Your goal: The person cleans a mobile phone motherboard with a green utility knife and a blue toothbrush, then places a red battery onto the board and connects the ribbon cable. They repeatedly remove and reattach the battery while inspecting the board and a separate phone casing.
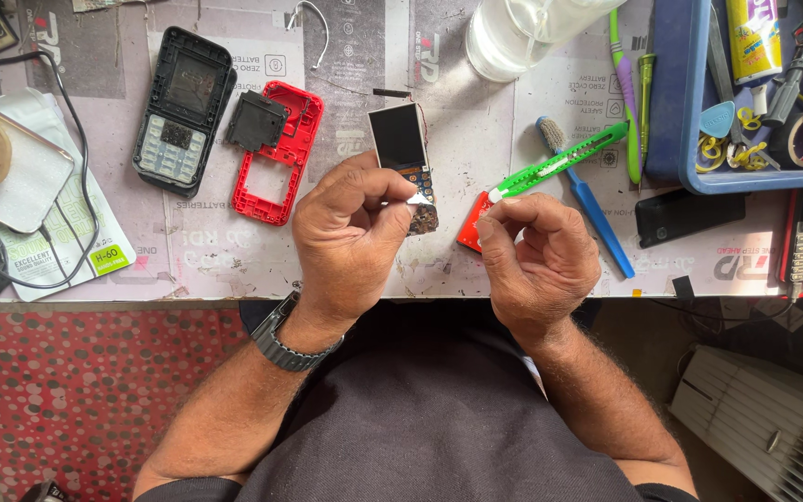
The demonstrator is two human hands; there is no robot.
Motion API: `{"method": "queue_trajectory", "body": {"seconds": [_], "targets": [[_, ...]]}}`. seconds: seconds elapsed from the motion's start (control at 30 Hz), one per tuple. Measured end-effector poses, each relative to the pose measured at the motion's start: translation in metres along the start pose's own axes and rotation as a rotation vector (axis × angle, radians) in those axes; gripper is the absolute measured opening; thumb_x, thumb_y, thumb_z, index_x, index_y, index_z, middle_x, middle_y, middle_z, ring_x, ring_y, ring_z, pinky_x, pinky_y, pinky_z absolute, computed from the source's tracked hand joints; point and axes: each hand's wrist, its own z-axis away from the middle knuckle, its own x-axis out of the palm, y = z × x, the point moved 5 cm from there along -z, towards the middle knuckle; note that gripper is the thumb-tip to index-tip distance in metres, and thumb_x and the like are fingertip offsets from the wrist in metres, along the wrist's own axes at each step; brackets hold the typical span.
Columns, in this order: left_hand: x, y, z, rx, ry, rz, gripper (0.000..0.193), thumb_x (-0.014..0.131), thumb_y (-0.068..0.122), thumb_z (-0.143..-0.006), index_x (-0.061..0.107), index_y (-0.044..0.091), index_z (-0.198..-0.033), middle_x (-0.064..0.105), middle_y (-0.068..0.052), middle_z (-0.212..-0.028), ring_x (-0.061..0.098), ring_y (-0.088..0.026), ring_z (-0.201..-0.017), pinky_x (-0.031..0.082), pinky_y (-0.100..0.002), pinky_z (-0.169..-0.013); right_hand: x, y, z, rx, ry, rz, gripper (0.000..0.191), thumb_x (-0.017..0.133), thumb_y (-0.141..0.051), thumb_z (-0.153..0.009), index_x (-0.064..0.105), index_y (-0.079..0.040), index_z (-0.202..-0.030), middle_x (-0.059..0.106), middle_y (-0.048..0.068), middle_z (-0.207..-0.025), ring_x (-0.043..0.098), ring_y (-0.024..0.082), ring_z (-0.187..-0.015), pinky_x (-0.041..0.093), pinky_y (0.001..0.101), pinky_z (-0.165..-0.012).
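The left hand pinches a phone board with its screen, held just above the bench's near edge. The right hand pinches something too small to tell beside it, a green cutter lying just beyond. This looks like mid-disassembly; next calls for a fine, steady grip at the board's lower end.

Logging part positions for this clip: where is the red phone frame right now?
In the head view, the red phone frame lies on the table, left of the left hand, beside the black keypad housing.

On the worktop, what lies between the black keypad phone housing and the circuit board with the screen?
In the head view, a red phone frame lies between the black housing and the screen board, with a small black square part resting on its upper left.
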Motion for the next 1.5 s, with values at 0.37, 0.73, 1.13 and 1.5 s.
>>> {"method": "queue_trajectory", "body": {"seconds": [0.37, 0.73, 1.13, 1.5], "targets": [[0.002, 0.018, -0.002, 0.103, 0.023, -0.231, 0.020, 0.073, -0.012, -0.091, 0.068, 0.002, -0.105, 0.070, -0.010, -0.114, 0.072, -0.011, -0.091, 0.063, -0.022, -0.077, 0.012, -0.014, -0.013, -0.042, -0.102, 0.174, 0.035, 0.077, 0.010, -0.093, 0.058, 0.000, -0.120, 0.072, 0.009, -0.101, 0.061, 0.007, -0.078, 0.051, 0.0188, -0.065], [0.008, 0.016, -0.003, 0.112, 0.011, -0.261, 0.023, 0.072, -0.012, -0.093, 0.068, 0.003, -0.109, 0.070, -0.011, -0.115, 0.075, -0.014, -0.093, 0.066, -0.024, -0.079, 0.026, -0.026, -0.029, -0.199, -0.206, 0.463, 0.041, 0.088, -0.002, -0.090, 0.059, -0.006, -0.118, 0.076, 0.004, -0.100, 0.057, 0.012, -0.073, 0.047, 0.0252, -0.066], [0.018, -0.005, -0.004, -0.021, 0.027, -0.331, 0.022, 0.073, -0.012, -0.093, 0.070, 0.003, -0.108, 0.069, -0.007, -0.112, 0.067, -0.006, -0.081, 0.056, -0.018, -0.065, 0.015, -0.007, -0.033, -0.134, -0.234, 0.534, 0.041, 0.089, -0.010, -0.091, 0.060, -0.007, -0.119, 0.075, -0.002, -0.093, 0.060, 0.016, -0.076, 0.040, 0.0358, -0.077], [0.027, -0.016, -0.012, -0.115, 0.022, -0.302, 0.017, 0.071, -0.014, -0.095, 0.070, 0.000, -0.105, 0.064, -0.002, -0.099, 0.067, -0.004, -0.082, 0.060, -0.016, -0.067, 0.016, 0.001, -0.042, -0.132, -0.250, 0.611, 0.023, 0.089, -0.011, -0.086, 0.069, -0.011, -0.098, 0.062, -0.002, -0.079, 0.054, 0.019, -0.072, 0.036, 0.0390, -0.073]]}}
